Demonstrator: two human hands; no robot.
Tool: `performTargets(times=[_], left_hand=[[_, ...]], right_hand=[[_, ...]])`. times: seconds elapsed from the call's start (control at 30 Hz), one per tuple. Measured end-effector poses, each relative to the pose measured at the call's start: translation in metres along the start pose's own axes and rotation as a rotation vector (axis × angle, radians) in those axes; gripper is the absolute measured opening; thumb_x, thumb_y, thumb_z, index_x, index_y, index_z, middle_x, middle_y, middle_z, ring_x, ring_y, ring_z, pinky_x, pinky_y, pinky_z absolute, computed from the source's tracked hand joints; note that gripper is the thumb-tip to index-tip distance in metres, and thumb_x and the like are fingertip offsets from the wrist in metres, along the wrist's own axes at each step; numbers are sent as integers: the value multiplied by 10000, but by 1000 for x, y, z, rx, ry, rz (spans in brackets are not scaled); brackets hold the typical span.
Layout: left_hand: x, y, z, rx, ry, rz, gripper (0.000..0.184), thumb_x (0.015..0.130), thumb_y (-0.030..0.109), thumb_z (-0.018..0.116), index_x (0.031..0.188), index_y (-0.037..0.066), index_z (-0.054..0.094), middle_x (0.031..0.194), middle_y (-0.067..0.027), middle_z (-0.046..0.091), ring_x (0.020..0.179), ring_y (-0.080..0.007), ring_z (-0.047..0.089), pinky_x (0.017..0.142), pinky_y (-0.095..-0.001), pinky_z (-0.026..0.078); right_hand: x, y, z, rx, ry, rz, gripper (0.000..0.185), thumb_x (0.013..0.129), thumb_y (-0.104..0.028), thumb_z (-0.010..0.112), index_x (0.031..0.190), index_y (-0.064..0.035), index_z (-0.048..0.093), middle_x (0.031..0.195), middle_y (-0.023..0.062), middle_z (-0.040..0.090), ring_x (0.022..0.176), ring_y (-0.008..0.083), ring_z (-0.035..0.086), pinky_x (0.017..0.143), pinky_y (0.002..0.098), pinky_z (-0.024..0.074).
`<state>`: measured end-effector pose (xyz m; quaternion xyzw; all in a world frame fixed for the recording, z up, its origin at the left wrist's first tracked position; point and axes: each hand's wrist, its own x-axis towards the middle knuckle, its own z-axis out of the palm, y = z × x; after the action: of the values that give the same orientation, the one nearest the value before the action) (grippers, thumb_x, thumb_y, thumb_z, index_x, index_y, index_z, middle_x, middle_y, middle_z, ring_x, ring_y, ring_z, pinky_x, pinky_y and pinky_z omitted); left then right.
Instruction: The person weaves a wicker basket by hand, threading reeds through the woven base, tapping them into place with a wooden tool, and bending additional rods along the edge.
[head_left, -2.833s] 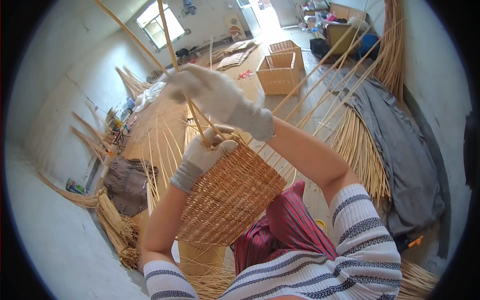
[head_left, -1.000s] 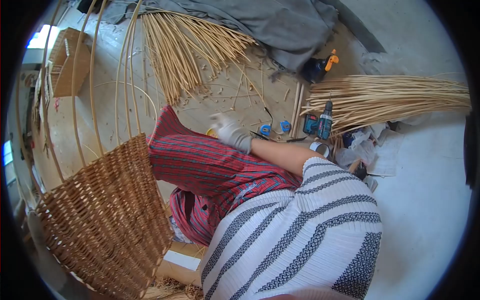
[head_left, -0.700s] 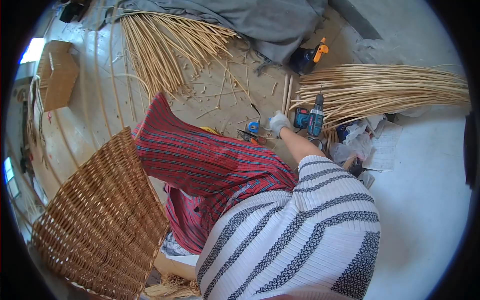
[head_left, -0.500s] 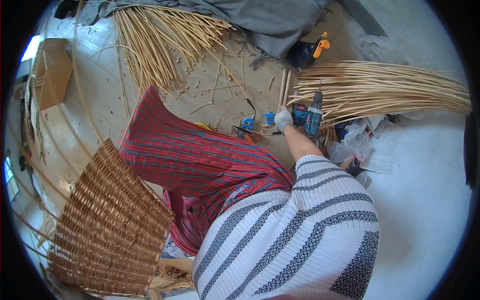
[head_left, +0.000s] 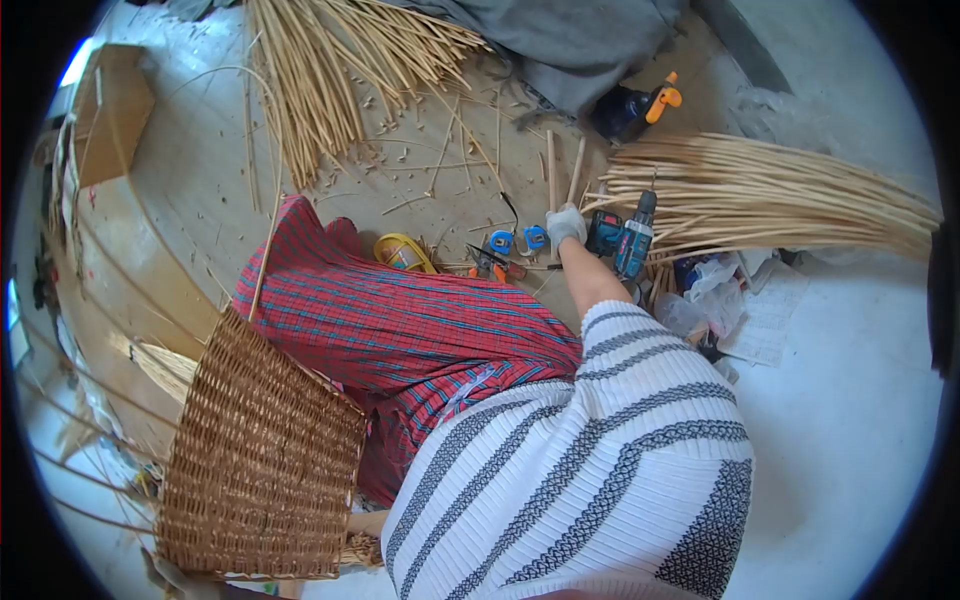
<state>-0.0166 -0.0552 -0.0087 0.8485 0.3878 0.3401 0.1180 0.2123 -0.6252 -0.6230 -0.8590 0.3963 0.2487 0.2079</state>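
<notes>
My right hand [head_left: 566,224], in a pale glove, is closed around the near ends of two thick wooden sticks [head_left: 574,170], which spread apart away from me. Just right of it lies a teal cordless drill [head_left: 634,238], bit pointing away. Two blue tape measures [head_left: 501,241] and orange-handled pliers [head_left: 488,264] are on the floor left of the hand. A woven wicker panel [head_left: 265,450] with long bare stakes leans by my left side. My left forearm [head_left: 368,523] passes behind this panel, so the left hand is hidden.
Bundles of peeled rods lie at the back left [head_left: 310,90] and right [head_left: 760,195]. A dark tool with an orange handle [head_left: 635,108] sits by a grey cloth [head_left: 570,45]. Also around are a yellow rounded item [head_left: 402,254], plastic bags [head_left: 715,295] and a cardboard box [head_left: 112,115].
The two sticks at my right hand, nearly parallel before, now splay apart at their far ends. The wicker panel shows farther right as the view shifts, and more of the yellow item is visible.
</notes>
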Motion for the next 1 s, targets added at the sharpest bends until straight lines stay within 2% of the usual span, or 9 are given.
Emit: performTargets(times=[0.1, 0.13, 0.33, 0.4, 0.53, 0.6, 0.8, 0.93, 1.0], left_hand=[[7, -80, -5, -180, -124, -117, 514, 998, 341, 555, 1337, -45, 527, 1292, -181, 578, 1190, -278, 536, 1064, -405, 401], [2, -83, -7, -186, -103, -130, 514, 998, 341, 555, 1337, -45, 527, 1292, -181, 578, 1190, -278, 536, 1064, -405, 401], [-23, -43, 34, -222, -172, 133, 356, 999, 189, 565, 1279, -30, 569, 1236, -127, 610, 1153, -233, 552, 1026, -386, 421], [-29, -40, 40, -86, -194, 215, 311, 977, 142, 581, 1231, -36, 581, 1233, -116, 595, 1158, -230, 529, 1078, -376, 361], [-53, 18, 55, -117, -74, 204, 214, 850, 62, 664, 1061, 33, 639, 1217, -106, 604, 1106, -192, 557, 958, -333, 443], [-50, 1, 54, -393, -136, 125, 206, 825, 36, 729, 1009, 49, 637, 1211, -97, 612, 951, -117, 590, 811, -262, 491], [-54, 40, 51, -676, -165, 48, 506, 764, 108, 846, 1158, 39, 535, 1007, -115, 677, 771, -96, 651, 670, -241, 529], [-55, 36, 54, -712, -123, 82, 527, 756, 122, 851, 1144, 33, 505, 897, -87, 675, 764, -107, 678, 673, -264, 556], [-56, 36, 54, -691, -107, 95, 516, 758, 133, 851, 1133, 34, 510, 911, -89, 672, 761, -115, 681, 661, -265, 558]], right_hand=[[-15, -5, 1, 227, 83, -104, 338, 792, -331, 743, 971, -63, 643, 934, 203, 701, 889, 347, 695, 755, 449, 552], [-19, -9, -2, 265, 44, -145, 301, 815, -279, 759, 950, -44, 628, 870, 159, 707, 758, 298, 701, 659, 398, 559], [-112, -103, -48, 920, -393, -289, 95, 965, -167, 639, 979, -75, 623, 833, 37, 680, 640, 85, 599, 512, 230, 454], [-165, -153, -68, 1084, -522, -685, 119, 959, -177, 651, 1029, -88, 614, 853, 37, 681, 638, 86, 592, 527, 221, 458], [-340, -254, -167, 1012, -864, -1201, 205, 968, -60, 592, 1158, -54, 516, 985, 79, 674, 757, 70, 594, 607, 202, 478], [-409, -288, -189, 1033, -1293, -1451, 261, 970, -45, 554, 1219, -32, 476, 1005, 93, 676, 769, 83, 598, 626, 215, 485], [-601, -361, -270, 636, -1334, -1895, 328, 953, -115, 591, 1235, 22, 495, 923, 125, 686, 686, 92, 597, 580, 239, 499], [-668, -402, -252, 367, -1362, -1933, 277, 962, -126, 566, 1166, 60, 545, 868, 105, 683, 631, 87, 567, 542, 242, 483], [-675, -420, -227, 41, -1447, -1922, 322, 937, -162, 581, 1184, 45, 591, 981, 105, 688, 639, 46, 541, 582, 197, 466]])
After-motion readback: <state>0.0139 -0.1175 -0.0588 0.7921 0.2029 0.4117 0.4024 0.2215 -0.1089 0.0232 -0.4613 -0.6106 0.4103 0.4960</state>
